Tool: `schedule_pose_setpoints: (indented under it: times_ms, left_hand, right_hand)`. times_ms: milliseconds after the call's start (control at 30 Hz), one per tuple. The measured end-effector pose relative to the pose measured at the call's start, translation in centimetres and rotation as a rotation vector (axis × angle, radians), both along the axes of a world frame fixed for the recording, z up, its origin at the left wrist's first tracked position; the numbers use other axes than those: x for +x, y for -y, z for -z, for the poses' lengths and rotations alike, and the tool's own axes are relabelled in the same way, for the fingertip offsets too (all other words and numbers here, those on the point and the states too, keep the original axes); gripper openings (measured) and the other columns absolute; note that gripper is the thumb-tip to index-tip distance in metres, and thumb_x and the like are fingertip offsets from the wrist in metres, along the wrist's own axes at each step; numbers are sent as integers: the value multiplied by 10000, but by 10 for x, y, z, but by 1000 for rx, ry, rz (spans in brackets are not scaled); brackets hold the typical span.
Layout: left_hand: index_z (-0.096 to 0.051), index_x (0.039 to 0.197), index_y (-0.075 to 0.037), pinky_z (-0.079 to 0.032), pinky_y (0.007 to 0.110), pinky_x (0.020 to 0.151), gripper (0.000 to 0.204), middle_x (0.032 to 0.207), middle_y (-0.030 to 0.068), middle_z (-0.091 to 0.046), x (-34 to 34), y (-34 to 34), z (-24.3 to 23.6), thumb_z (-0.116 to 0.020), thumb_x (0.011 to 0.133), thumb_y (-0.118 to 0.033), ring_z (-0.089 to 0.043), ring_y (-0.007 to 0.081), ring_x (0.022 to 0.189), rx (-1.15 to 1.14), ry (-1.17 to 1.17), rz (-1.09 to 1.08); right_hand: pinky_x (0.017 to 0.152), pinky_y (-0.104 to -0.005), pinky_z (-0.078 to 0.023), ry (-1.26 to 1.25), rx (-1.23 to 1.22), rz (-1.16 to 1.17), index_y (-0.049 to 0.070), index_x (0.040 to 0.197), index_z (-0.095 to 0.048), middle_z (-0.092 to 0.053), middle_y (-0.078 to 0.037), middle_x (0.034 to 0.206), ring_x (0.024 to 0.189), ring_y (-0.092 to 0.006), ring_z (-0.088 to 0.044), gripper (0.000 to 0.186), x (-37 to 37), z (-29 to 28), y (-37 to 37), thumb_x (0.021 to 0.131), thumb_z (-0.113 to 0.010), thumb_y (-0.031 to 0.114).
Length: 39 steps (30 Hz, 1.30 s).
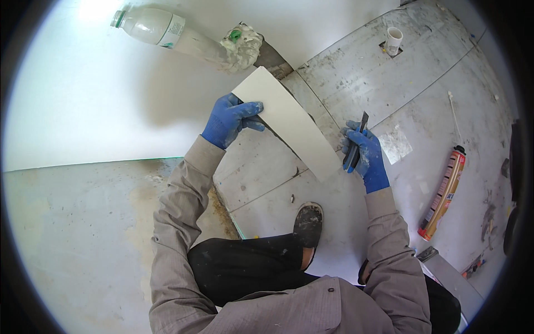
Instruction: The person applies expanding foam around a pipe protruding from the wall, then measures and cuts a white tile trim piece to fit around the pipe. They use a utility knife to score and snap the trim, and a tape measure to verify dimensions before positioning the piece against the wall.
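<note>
While L hand [228, 121] grips wht panel [289, 122], R hand [368, 151] (both gloved) clasps util. knife [352, 151].

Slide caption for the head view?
Left gloved hand holding a pale strip, right gloved hand holding a utility knife, above a tiled floor.

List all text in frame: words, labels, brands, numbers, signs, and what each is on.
Red-and-gold can on the floor: printed lettering along its side, too small and blurred to read reliably.
Clear plastic bottle at upper left: print on its white-and-green label, too small to read.
White panel in the left hand and dark cutter in the right hand: no lettering I can make out.
</note>
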<state>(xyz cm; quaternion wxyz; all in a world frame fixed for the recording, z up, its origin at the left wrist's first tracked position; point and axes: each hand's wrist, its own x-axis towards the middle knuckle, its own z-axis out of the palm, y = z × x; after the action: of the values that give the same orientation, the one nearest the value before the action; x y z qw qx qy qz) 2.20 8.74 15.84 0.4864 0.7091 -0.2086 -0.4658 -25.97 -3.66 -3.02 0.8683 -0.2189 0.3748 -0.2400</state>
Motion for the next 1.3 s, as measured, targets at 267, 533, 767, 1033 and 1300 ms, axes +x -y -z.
schedule_pose_setpoints:
  times_ms: [267,533,767,1033,1300]
  left_hand:
    - [-597,1184,100,-633,352,706,310,1021,178,-707,5,8,12,-670,909,-24,-726,254,813,-52,102,-38]
    - [-684,1024,79,-535,242,679,156,904,126,-704,33,-3,46,-677,920,-37,-733,241,885,-296,402,-180]
    - [-646,1064,103,-612,423,917,158,1037,146,-678,54,9,58,-643,950,-7,-700,280,937,-256,425,-317]
    - [-649,1099,100,-565,278,730,212,1019,157,-695,34,27,72,-682,933,-28,-727,286,945,-368,530,-268]
    - [-640,1058,134,-621,402,875,188,1024,188,-681,27,53,75,-679,922,10,-690,230,880,-413,545,-227]
  right_hand:
    - [651,-299,-576,-11,-22,10,-28,1272,-581,-707,-127,1050,747,-165,-676,376,-5,7,3,918,-651,77]
    - [640,-295,-555,-61,17,-9,-31,1272,-585,-714,-117,1047,755,-160,-674,400,-1,12,3,907,-668,107]
    - [628,-297,-546,-67,76,21,-26,1253,-599,-726,-100,989,736,-161,-674,405,-9,35,4,883,-688,114]
    - [627,-292,-556,-120,125,11,-23,1255,-606,-717,-100,1005,721,-145,-667,379,-21,56,0,905,-671,107]
    - [647,-301,-567,-135,88,20,-20,1288,-590,-706,-102,1011,766,-159,-683,380,-27,53,-3,930,-646,93]
